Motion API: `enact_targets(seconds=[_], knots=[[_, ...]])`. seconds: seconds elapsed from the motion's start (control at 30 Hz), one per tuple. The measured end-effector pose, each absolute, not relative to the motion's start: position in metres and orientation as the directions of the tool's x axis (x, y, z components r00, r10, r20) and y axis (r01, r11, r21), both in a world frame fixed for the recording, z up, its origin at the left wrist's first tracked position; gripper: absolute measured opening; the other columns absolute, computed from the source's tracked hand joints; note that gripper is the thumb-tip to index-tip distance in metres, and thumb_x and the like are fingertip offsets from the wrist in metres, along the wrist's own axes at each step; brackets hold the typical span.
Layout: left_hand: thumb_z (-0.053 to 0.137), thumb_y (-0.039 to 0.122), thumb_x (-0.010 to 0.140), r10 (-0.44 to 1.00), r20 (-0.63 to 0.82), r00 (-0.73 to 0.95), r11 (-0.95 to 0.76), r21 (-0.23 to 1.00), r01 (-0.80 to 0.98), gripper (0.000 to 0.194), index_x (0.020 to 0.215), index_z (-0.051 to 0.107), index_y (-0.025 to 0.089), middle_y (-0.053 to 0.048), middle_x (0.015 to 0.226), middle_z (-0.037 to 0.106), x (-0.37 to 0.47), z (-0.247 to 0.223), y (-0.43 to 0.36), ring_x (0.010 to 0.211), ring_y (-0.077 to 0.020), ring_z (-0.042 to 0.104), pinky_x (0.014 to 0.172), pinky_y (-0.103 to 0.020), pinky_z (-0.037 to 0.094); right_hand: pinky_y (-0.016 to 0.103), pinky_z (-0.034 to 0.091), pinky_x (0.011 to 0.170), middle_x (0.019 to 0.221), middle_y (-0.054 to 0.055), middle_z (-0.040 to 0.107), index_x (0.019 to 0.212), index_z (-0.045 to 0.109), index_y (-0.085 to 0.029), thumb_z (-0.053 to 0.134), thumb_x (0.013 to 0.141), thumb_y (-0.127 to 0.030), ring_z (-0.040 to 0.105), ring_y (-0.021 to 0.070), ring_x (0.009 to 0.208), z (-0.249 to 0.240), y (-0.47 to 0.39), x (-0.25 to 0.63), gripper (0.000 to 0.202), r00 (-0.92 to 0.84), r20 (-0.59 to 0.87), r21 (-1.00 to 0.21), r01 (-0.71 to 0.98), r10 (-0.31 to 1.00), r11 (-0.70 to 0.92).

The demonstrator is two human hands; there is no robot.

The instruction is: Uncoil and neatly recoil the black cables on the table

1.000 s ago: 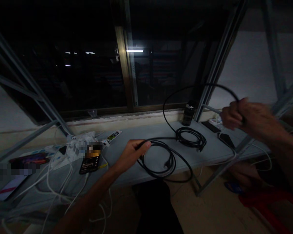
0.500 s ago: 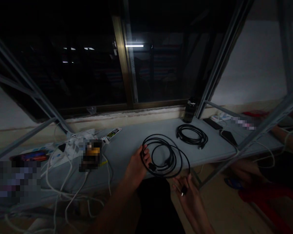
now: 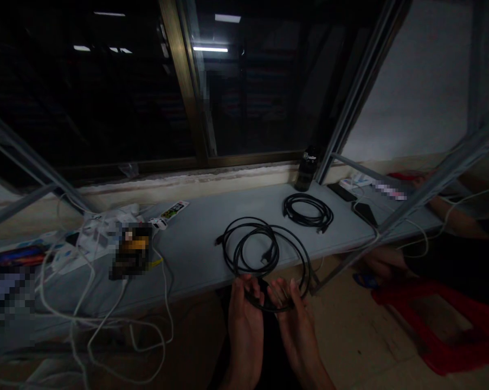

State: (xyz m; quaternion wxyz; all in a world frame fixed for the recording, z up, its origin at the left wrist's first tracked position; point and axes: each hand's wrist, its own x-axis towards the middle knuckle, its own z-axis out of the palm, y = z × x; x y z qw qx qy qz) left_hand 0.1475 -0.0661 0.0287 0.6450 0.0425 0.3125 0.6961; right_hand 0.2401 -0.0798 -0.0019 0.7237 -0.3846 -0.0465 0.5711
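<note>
A black cable [image 3: 250, 271] lies in loose loops at the table's front edge, its near side drooping over it. One connector end points left on the tabletop; a thicker plug sits inside the loops. My left hand [image 3: 246, 319] has its fingers curled round the near strand. Just beside it, my right hand [image 3: 297, 325] holds the same strand, palm turned up. Between the hands is something dark that I cannot make out. Behind them rests a second, neatly coiled black cable [image 3: 308, 211], which neither hand touches.
A dark bottle [image 3: 306, 170] stands by the window ledge. Tangled white cords [image 3: 102, 322] hang off the left side, near a phone [image 3: 17, 257]. A metal frame post [image 3: 431, 168] slants on the right. Beyond it are another person's arm [image 3: 451, 216] and a red stool [image 3: 439, 352].
My right hand has come left and my left hand down toward me, so they are now close together. A connector end now lies on the table. The view has shifted slightly right.
</note>
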Motion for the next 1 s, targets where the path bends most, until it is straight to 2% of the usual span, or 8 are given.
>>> enact_targets(seconds=[0.17,0.37,0.5,0.57,0.67,0.8,0.9,1.0], knots=[[0.104,0.045,0.082,0.881,-0.43,-0.198,0.066,0.526,-0.848,0.045,0.103,0.074,0.019,-0.007,0.114,0.074,0.157,0.0,-0.088,0.107,-0.0203,0.074,0.103,-0.034,0.062,0.029,0.068,0.087,0.105,0.005,0.078,0.099,0.075,-0.019,0.11,0.074,-0.052,0.077,0.0214,0.098,-0.005,-0.081,0.231,0.055,0.354,-0.393,-0.636,-0.772,0.848,0.027],[0.103,0.037,0.083,0.843,-0.534,-0.057,0.248,0.481,-0.841,0.036,0.102,0.077,0.021,-0.012,0.127,0.077,0.157,-0.001,-0.098,0.13,-0.0287,0.074,0.115,-0.041,0.062,0.032,0.066,0.091,0.117,0.01,0.079,0.111,0.079,-0.017,0.099,0.082,-0.073,0.076,0.0258,0.107,-0.014,-0.096,0.222,0.066,0.387,-0.378,-0.727,-0.687,0.841,-0.011],[0.103,0.052,0.084,0.916,-0.401,0.018,0.288,0.625,-0.725,0.054,0.123,0.08,0.023,-0.013,0.147,0.072,0.154,0.012,-0.103,0.147,-0.0308,0.064,0.121,-0.038,0.055,0.025,0.058,0.067,0.067,0.0,0.059,0.07,0.052,-0.02,0.083,0.094,-0.084,0.056,0.0122,0.061,0.006,-0.097,0.226,0.075,0.442,-0.284,-0.762,-0.642,0.851,0.079],[0.101,0.048,0.088,0.935,-0.354,-0.01,0.263,0.712,-0.651,0.053,0.13,0.079,0.024,-0.011,0.155,0.068,0.15,0.02,-0.1,0.155,-0.0285,0.057,0.123,-0.032,0.051,0.022,0.055,0.06,0.056,-0.007,0.041,0.07,0.039,-0.022,0.082,0.095,-0.085,0.037,0.008,0.048,0.024,-0.094,0.231,0.08,0.478,-0.254,-0.758,-0.639,0.841,0.134],[0.099,0.031,0.092,0.933,-0.357,-0.04,0.248,0.72,-0.649,0.052,0.138,0.076,0.025,-0.008,0.162,0.064,0.142,0.034,-0.085,0.16,-0.0246,0.051,0.125,-0.027,0.047,0.018,0.048,0.045,0.053,-0.012,0.034,0.08,0.045,-0.023,0.088,0.09,-0.083,0.027,0.0065,0.04,0.051,-0.094,0.245,0.075,0.494,-0.219,-0.751,-0.636,0.842,0.177],[0.097,0.015,0.089,0.942,-0.334,-0.044,0.214,0.694,-0.687,0.059,0.141,0.071,0.024,-0.009,0.159,0.066,0.133,0.058,-0.062,0.157,-0.0254,0.057,0.122,-0.028,0.051,0.015,0.023,0.028,0.049,-0.013,0.038,0.089,0.055,-0.026,0.095,0.085,-0.079,0.024,0.0073,0.03,0.068,-0.109,0.279,0.066,0.407,-0.198,-0.734,-0.664,0.892,0.14],[0.1,0.002,0.079,0.974,-0.196,-0.114,0.09,0.796,-0.599,0.066,0.136,0.075,0.024,-0.007,0.158,0.067,0.126,0.078,-0.051,0.162,-0.0257,0.051,0.121,-0.025,0.05,0.018,0.02,0.023,0.042,-0.011,0.038,0.085,0.058,-0.028,0.098,0.08,-0.08,0.023,0.0109,0.024,0.062,-0.129,0.311,0.066,0.298,-0.215,-0.721,-0.691,0.93,0.055],[0.098,-0.01,0.067,1.0,-0.014,-0.001,0.011,0.836,-0.549,0.077,0.135,0.078,0.022,-0.012,0.161,0.066,0.118,0.097,-0.038,0.167,-0.0297,0.044,0.129,-0.03,0.045,0.021,0.019,0.021,0.033,-0.011,0.027,0.07,0.048,-0.027,0.098,0.07,-0.089,0.016,0.012,0.019,0.051,-0.149,0.335,0.08,0.151,-0.234,-0.707,-0.705,0.96,-0.062]])
